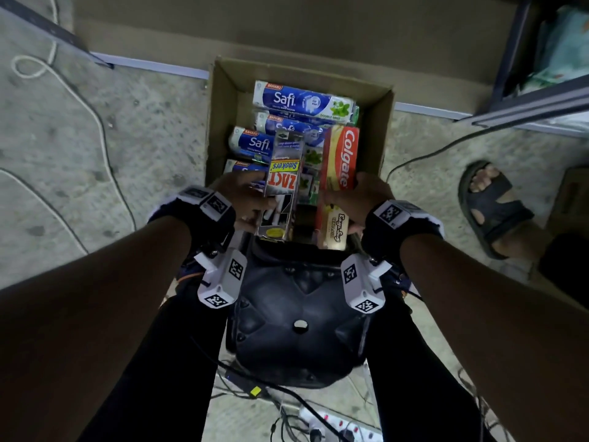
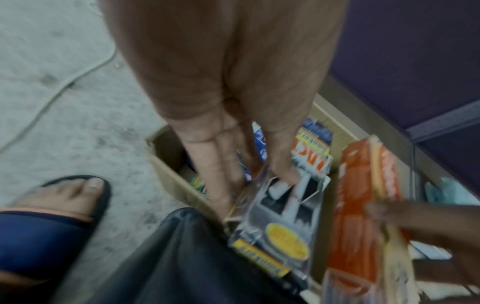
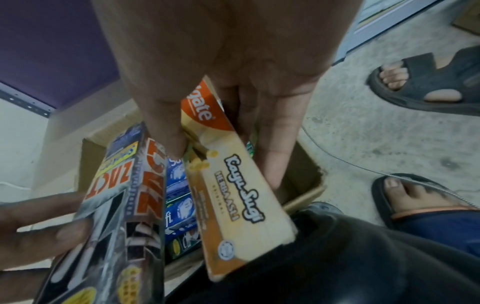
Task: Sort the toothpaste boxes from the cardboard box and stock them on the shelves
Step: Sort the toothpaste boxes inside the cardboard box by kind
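Zact box [image 1: 280,183]: a long, thin card box, shiny, grey and black with red letters and a yellow strip. It is held up over the near end of the cardboard box. Its long side runs away from the person, and the words read upside down from the head view.
Left hand [image 1: 247,202]: holds the Zact box near its low end, thumb [image 2: 283,164] on the front and fingers [image 2: 221,179] curled along the side.
Colgate box [image 1: 338,183]: a long card box, red at the far end and pale yellow at the near end. It sits just beside the Zact box, with its long side running the same way.
Right hand [image 1: 363,199]: wraps round the Colgate box near the middle, thumb [image 3: 166,131] on one side and fingers [image 3: 275,144] on the other.
Safi boxes [image 1: 302,98]: blue and white, smooth, lying flat and crosswise inside.
Cardboard box [image 1: 220,122]: brown, open on top, on the floor.
Floor [image 1: 95,154]: rough grey, with thin cables [image 1: 102,129].
Sandal [image 1: 492,205]: dark, on a foot to the right.
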